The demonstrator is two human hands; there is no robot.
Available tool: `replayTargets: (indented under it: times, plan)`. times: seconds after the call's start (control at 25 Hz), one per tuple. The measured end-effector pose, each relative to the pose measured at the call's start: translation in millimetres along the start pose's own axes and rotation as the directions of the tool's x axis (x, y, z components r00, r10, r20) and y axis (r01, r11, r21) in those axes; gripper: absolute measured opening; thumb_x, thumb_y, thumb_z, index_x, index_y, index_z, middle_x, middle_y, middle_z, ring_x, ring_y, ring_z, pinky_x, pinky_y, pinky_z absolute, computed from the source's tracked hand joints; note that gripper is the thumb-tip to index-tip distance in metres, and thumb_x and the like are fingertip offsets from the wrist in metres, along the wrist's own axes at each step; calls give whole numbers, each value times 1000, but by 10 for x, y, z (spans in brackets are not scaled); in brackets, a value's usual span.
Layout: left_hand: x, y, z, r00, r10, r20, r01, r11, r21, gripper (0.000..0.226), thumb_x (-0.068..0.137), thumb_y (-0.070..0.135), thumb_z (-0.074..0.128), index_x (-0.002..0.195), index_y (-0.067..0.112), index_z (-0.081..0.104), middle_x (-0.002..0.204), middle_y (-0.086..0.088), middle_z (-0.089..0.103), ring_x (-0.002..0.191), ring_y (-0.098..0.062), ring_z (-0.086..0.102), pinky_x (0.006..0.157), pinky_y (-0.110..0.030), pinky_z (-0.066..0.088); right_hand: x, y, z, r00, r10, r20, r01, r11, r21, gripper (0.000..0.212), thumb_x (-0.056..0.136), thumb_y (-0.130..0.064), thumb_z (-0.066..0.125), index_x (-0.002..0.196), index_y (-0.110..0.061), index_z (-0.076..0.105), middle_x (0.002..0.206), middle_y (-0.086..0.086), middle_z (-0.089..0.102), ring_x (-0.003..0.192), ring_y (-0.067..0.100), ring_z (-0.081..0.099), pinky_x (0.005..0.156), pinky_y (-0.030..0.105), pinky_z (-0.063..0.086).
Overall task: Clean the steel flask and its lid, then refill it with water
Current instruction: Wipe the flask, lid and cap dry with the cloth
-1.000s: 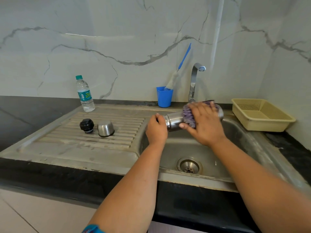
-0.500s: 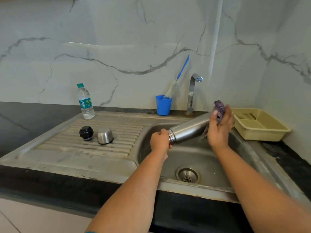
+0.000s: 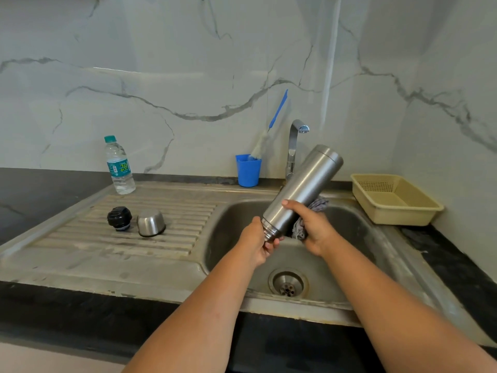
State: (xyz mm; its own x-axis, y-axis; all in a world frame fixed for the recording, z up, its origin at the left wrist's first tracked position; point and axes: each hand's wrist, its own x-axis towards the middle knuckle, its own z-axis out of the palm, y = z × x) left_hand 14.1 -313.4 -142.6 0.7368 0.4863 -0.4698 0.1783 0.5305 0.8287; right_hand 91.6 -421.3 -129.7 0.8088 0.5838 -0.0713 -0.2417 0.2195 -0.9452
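The steel flask (image 3: 304, 188) is tilted over the sink basin (image 3: 349, 238), its base up toward the tap and its open threaded neck down at the left. My left hand (image 3: 255, 242) grips the neck end. My right hand (image 3: 313, 224) wraps a grey-purple scrubbing cloth (image 3: 317, 207) against the flask's lower body, thumb on the steel. On the ribbed drainboard (image 3: 80, 251) lie the black stopper (image 3: 119, 218) and the steel cup lid (image 3: 150, 222), mouth down, side by side.
A water bottle (image 3: 119, 165) stands at the drainboard's back left. A blue cup (image 3: 248, 170) with a bottle brush (image 3: 269, 130) sits beside the tap (image 3: 294, 144). A beige plastic basket (image 3: 392, 200) rests right of the sink. The drain (image 3: 287, 282) is below my hands.
The flask has tipped from nearly level to steeply tilted, base raised. My right hand with the cloth slid from the flask's far end down toward the neck.
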Motion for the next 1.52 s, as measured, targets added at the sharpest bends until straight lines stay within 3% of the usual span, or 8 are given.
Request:
replayTargets:
  times: [0.2, 0.44, 0.64, 0.92, 1.08, 1.2, 1.28, 1.52]
  plan:
    - [18, 79, -36, 938, 339, -71, -288, 877, 384, 78, 82, 81, 38, 131, 21, 45, 122, -5, 61, 102, -22, 64, 81, -36, 55, -8, -129, -49, 950, -245, -194, 165, 920, -354, 73, 61, -28, 88, 124, -19, 51, 112, -1, 63, 96, 15, 63, 81, 30, 53]
    - [-23, 56, -88, 720, 691, 64, -665, 660, 350, 75, 54, 48, 92, 119, 33, 55, 118, 11, 64, 112, -8, 61, 93, -30, 51, -71, -31, -187, 867, -468, 172, 287, 187, -939, 69, 58, -45, 83, 118, -30, 55, 96, -6, 66, 86, 17, 66, 70, 30, 55]
    - [-3, 83, -139, 752, 646, 131, -657, 749, 83, 74, 68, 15, 89, 114, 51, 43, 120, 4, 63, 108, -12, 64, 91, -40, 57, -104, 8, -106, 882, -400, 248, 380, 295, -877, 74, 53, -52, 88, 117, -30, 57, 93, -14, 63, 84, 9, 63, 76, 26, 53]
    - [31, 106, -237, 637, 762, 118, -726, 542, 422, 83, 64, 26, 91, 126, 40, 38, 111, 17, 59, 100, -3, 61, 89, -33, 55, 5, -176, -455, 999, 45, -7, -38, 742, -669, 33, 82, -26, 74, 112, -19, 61, 110, 6, 68, 98, 23, 64, 91, 41, 51]
    - [102, 63, -291, 577, 797, 181, -652, 316, 689, 83, 59, 43, 87, 129, 37, 42, 116, 12, 62, 105, -12, 60, 91, -39, 52, 13, -367, -464, 937, -238, -257, 97, 880, -464, 35, 91, -24, 63, 124, -12, 60, 122, 11, 64, 104, 25, 61, 85, 32, 46]
    - [154, 14, -259, 553, 802, 225, -623, 219, 751, 80, 61, 43, 86, 130, 31, 47, 121, 8, 62, 108, -14, 58, 92, -34, 48, -128, -336, -141, 802, -593, 63, 420, 486, -766, 34, 93, -32, 59, 126, -21, 60, 121, 0, 63, 111, 15, 56, 90, 21, 40]
    - [164, 1, -263, 543, 810, 223, -625, 213, 751, 78, 63, 43, 85, 131, 31, 49, 122, 7, 64, 110, -14, 59, 91, -29, 47, -178, -184, 57, 722, -527, 449, 594, 140, -792, 42, 92, -27, 59, 134, -27, 55, 136, -7, 54, 128, 9, 44, 105, 18, 31]
    - [126, 27, -271, 521, 819, 241, -657, 204, 726, 75, 61, 42, 86, 126, 32, 49, 115, 6, 67, 103, -15, 63, 89, -39, 53, -193, -285, 52, 671, -621, 406, 537, 29, -843, 38, 91, -41, 51, 115, -17, 66, 112, 5, 69, 105, 24, 61, 84, 29, 47]
